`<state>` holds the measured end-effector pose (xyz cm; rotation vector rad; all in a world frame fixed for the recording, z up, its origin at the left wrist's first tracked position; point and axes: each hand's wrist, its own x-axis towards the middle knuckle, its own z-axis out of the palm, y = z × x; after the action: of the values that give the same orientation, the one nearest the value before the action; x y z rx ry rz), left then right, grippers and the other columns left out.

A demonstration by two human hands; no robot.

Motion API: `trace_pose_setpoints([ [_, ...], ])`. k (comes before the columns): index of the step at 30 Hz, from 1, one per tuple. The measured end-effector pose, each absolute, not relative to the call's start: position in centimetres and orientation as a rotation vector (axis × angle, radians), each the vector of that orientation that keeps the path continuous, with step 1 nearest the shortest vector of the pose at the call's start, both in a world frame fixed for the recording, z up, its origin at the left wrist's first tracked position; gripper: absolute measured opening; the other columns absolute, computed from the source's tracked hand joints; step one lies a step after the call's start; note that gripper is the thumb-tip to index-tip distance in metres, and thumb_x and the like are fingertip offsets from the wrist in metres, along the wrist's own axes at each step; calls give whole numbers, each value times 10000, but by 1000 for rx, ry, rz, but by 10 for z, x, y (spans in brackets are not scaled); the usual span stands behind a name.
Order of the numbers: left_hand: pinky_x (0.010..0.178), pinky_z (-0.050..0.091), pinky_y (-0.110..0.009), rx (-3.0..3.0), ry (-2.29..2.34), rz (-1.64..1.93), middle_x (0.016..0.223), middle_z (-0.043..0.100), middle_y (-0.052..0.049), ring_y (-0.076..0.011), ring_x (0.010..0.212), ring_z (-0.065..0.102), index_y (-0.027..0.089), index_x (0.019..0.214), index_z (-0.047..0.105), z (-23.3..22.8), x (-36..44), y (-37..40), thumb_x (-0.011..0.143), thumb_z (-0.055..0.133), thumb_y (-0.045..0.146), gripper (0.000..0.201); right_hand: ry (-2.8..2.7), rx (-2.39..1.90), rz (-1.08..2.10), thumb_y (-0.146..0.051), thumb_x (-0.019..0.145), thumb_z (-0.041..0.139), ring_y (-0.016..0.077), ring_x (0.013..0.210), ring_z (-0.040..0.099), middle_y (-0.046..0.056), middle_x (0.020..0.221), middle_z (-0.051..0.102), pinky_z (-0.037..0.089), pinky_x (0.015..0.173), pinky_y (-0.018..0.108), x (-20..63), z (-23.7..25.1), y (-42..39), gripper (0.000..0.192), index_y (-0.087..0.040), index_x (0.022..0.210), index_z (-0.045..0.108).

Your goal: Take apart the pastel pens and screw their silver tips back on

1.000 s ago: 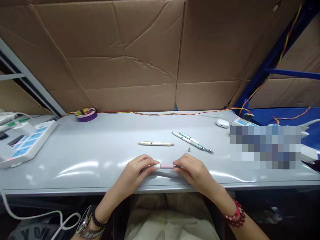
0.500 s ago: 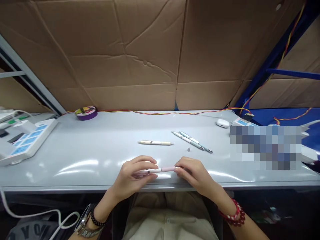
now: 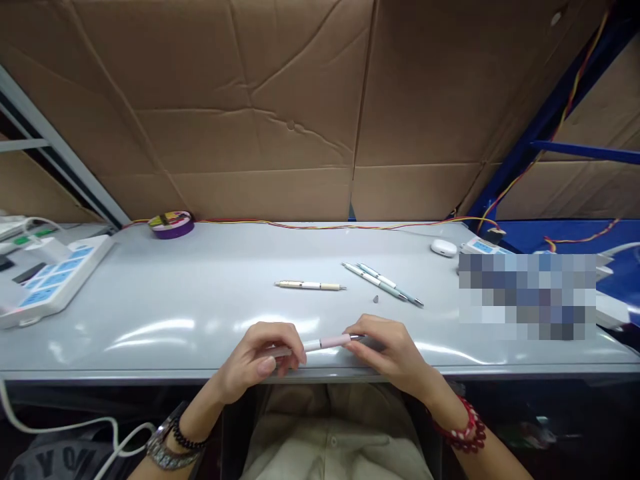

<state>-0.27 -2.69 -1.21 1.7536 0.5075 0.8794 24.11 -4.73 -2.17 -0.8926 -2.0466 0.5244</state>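
Both hands have drawn slightly back toward the counter's (image 3: 150,300) near edge since a second ago, and the pink pen (image 3: 327,343) now tilts, its right end raised, where it lay level before. The left hand (image 3: 257,360) has its fingers curled around the pen's pale end; the right hand (image 3: 390,347) pinches the metal tip end. The pen sits just above the near edge, so a slipped part could drop off the counter into the lap. A tiny grey piece (image 3: 375,299), possibly a pen tip, lies loose near the two blue pens (image 3: 383,283) and could roll. A beige pen (image 3: 310,285) lies untouched mid-counter.
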Motion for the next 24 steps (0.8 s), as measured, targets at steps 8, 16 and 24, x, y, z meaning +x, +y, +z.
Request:
trace_pose_setpoints([
  [8,442,324,-199,1868,620,1020,570,524,9,-92,466,427,164,787,618,-18,-7,-31,870,501,363,246,-2119,-956,465,-258,906,497,136,623,549,29,706,638,440,568,236,237,-23,-45,179,-178,952,649],
  [16,786,494,-295,1987,1158,1180,1261,459,-67,-215,1080,510,265,1197,444,-13,7,-27,906,440,245,291,-1584,-1059,95,-178,830,598,176,776,655,34,903,701,512,725,283,260,-25,-41,183,-211,1003,646],
  [24,890,422,-353,2337,1173,893,1120,536,-61,-234,1092,470,228,924,580,-12,7,-27,912,397,226,183,-1705,-1560,153,-271,858,495,190,703,626,44,841,664,488,631,291,293,-25,-25,129,-199,929,575],
])
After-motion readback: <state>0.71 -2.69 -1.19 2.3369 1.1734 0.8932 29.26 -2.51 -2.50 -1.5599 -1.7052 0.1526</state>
